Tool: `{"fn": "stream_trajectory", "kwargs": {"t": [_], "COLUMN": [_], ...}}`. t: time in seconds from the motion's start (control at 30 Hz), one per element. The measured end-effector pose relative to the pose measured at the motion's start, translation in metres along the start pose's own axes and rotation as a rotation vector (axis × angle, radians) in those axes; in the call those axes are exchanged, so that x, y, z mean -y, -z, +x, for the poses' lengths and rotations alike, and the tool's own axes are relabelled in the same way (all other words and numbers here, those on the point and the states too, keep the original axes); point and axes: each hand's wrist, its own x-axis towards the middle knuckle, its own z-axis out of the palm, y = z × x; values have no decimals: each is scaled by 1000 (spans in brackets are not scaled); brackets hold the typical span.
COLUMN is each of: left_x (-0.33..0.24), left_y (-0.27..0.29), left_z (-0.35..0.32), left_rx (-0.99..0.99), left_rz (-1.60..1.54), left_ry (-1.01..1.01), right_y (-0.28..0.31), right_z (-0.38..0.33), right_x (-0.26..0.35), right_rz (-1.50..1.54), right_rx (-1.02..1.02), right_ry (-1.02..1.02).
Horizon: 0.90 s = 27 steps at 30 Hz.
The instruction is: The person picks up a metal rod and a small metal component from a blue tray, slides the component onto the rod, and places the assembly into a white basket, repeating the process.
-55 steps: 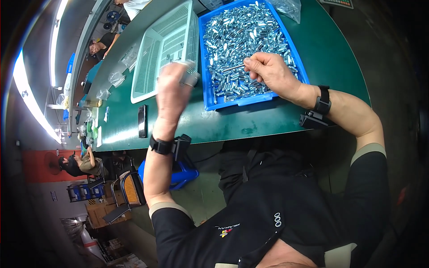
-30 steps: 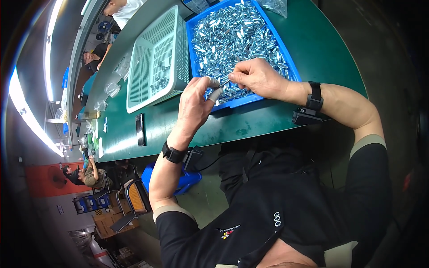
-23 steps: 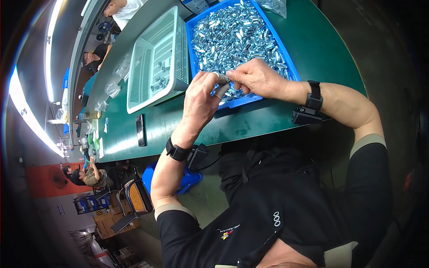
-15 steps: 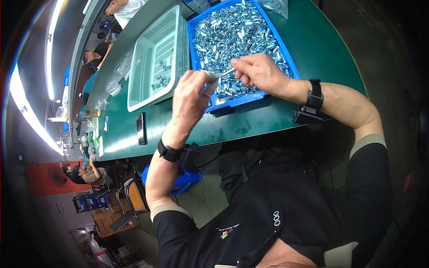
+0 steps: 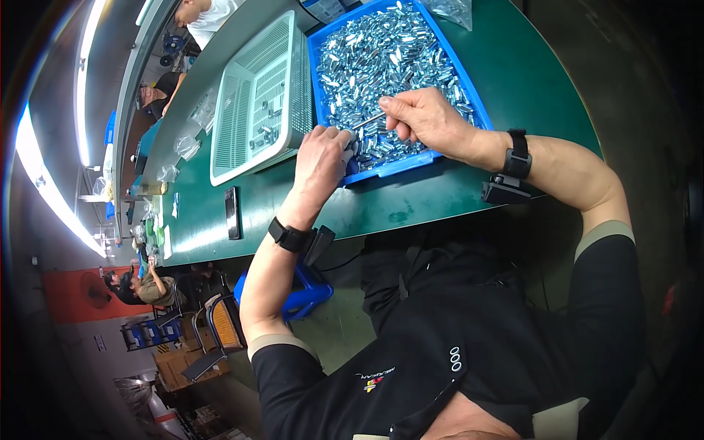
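Note:
My right hand (image 5: 429,121) pinches a thin metal rod (image 5: 369,119) over a blue tray (image 5: 475,103). The rod slants down toward the fingertips of my left hand (image 5: 320,163). That hand is closed at the tray's near left corner, and its fingers hide most of whatever they grip; a greyish bit shows at the fingertips. Small shiny metal parts (image 5: 389,62) fill the tray in a loose heap beneath both hands.
Left of the tray stands a pale green plastic basket (image 5: 220,147) with a few metal parts (image 5: 265,136) inside. A dark phone-like slab (image 5: 232,213) lies on the green table (image 5: 411,202). Plastic bags (image 5: 185,147) lie farther left. Other people sit across and beyond the table.
My left hand has shifted slightly right and down, and its wrist has turned so the fingers curl lower. My right hand with the rod has hardly moved.

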Motion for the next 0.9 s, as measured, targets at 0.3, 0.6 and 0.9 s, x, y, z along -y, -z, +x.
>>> {"fn": "stream_trajectory", "kwargs": {"t": [0.3, 0.6, 0.9], "left_x": [-7, -4, -12], "left_y": [-7, 11, -2], "left_z": [2, -2, -10], "left_rx": [60, 2, -311], "left_rz": [53, -501, -1534], "left_ry": [35, 348, 602], "right_y": [1, 1, 1], "right_z": [-1, 1, 1], "right_x": [-2, -9, -6], "right_rz": [12, -15, -70], "right_rx": [4, -6, -18], "right_ry": [7, 76, 91]}}
